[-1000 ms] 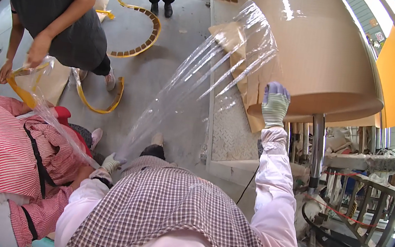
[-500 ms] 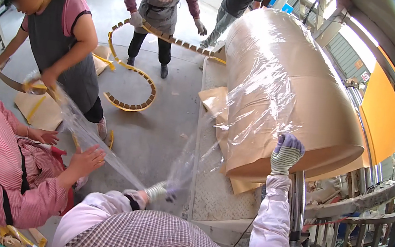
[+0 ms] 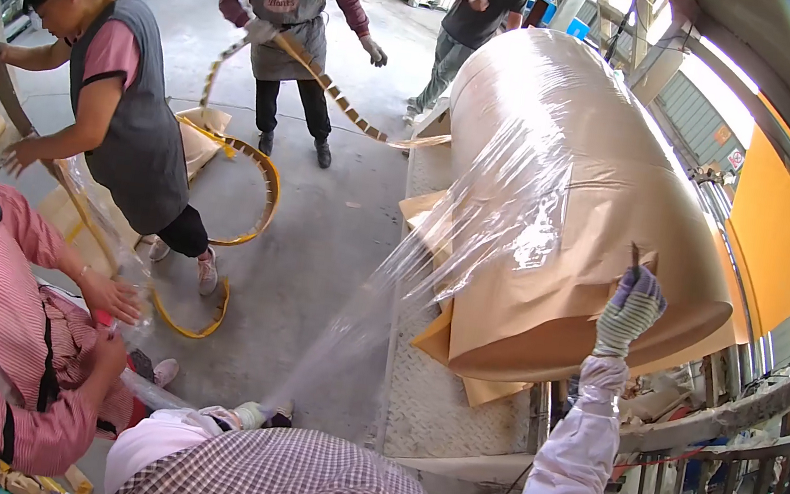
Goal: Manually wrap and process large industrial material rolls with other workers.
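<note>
A large roll (image 3: 613, 207) wrapped in brown paper rises at the right, partly covered by shiny clear plastic film (image 3: 375, 315). The film runs stretched and gathered down to my left hand (image 3: 250, 416), gloved and low beside my checked apron. Its fingers close on the film, though they are partly hidden. My right hand (image 3: 630, 315), in a striped glove, is raised in front of the roll's near end with its fingers curled. Something thin and dark juts from the top of that fist; its kind is too small to make out.
At the left, a person in striped clothes (image 3: 5, 293) stands close, hands on clear film. Beyond, another person (image 3: 135, 120) and a third (image 3: 290, 20) handle a long curved strip edged with brown blocks (image 3: 265, 199). A railing (image 3: 705, 483) borders the right.
My right hand has moved up and right. My left hand has drawn down and left with the film. The person at left has turned away, raising the long strip.
</note>
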Motion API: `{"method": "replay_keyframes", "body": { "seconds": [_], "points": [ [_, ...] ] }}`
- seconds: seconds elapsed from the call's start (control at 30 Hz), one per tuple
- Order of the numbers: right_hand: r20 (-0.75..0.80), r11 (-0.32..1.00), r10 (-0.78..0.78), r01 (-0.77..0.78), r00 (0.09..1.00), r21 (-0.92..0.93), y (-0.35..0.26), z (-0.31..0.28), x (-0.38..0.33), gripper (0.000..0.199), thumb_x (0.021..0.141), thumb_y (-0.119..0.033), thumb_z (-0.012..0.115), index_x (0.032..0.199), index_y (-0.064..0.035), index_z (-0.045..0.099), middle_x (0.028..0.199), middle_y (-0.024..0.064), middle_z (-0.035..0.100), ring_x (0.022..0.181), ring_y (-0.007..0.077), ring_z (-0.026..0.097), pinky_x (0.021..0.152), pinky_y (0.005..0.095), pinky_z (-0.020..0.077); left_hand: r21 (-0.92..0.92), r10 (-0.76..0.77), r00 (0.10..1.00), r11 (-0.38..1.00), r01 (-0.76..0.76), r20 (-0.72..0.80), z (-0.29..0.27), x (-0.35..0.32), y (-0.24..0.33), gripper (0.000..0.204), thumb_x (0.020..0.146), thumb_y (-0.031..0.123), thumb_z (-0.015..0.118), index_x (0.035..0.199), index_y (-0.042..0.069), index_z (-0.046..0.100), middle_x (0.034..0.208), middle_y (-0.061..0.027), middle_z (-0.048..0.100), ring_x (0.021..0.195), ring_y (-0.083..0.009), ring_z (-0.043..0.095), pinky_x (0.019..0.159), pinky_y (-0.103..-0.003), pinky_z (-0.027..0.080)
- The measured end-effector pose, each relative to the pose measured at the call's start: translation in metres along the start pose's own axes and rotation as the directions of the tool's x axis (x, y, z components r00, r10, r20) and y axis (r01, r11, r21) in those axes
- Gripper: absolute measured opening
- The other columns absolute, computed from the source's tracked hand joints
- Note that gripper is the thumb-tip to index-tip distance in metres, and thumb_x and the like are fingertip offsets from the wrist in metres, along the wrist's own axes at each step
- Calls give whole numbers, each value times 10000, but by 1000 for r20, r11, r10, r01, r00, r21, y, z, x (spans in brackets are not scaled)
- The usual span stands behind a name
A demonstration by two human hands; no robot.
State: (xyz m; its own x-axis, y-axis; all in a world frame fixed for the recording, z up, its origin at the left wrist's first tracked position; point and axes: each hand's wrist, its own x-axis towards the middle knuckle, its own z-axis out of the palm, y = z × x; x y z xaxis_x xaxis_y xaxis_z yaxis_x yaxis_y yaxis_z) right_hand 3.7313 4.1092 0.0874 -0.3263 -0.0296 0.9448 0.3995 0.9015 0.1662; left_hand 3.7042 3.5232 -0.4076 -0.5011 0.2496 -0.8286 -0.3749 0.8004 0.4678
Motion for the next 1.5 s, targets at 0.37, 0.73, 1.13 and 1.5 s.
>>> {"method": "replay_keyframes", "body": {
  "seconds": [0.37,0.73,1.13,1.5],
  "points": [
    [38,993,118,-118,992,-8,37,17,30,257,1012,-273,497,1011,-61,642,1008,124,684,889,311,617,835,418,421,20,-85,992,996,87,-92,-87,-21,-101,515,865,464,677,1210,81,675,1089,-111,715,1041,-226,654,902,-376,487],
    [28,887,410,-405,912,220,83,35,36,313,1022,-238,505,1105,44,612,1001,219,662,879,316,628,790,410,487,-227,254,966,940,-256,-36,-77,-2,-11,581,829,343,769,1301,52,594,1089,-129,701,1042,-214,647,853,-355,519],
    [-64,996,-79,81,995,24,-81,33,8,227,1006,-203,526,1002,-1,628,896,147,649,792,351,613,710,468,476,-171,715,619,688,-705,324,-30,-73,286,1023,733,265,881,1545,103,281,1307,-152,580,1173,-189,552,893,-319,535],
    [88,970,181,-193,980,149,40,57,40,286,1027,-235,498,1094,11,626,1015,199,671,919,373,639,819,432,497,-593,595,803,649,-476,7,-58,-65,238,758,848,76,742,1508,135,371,1099,-47,643,862,-131,621,611,-262,533]
  ]
}}
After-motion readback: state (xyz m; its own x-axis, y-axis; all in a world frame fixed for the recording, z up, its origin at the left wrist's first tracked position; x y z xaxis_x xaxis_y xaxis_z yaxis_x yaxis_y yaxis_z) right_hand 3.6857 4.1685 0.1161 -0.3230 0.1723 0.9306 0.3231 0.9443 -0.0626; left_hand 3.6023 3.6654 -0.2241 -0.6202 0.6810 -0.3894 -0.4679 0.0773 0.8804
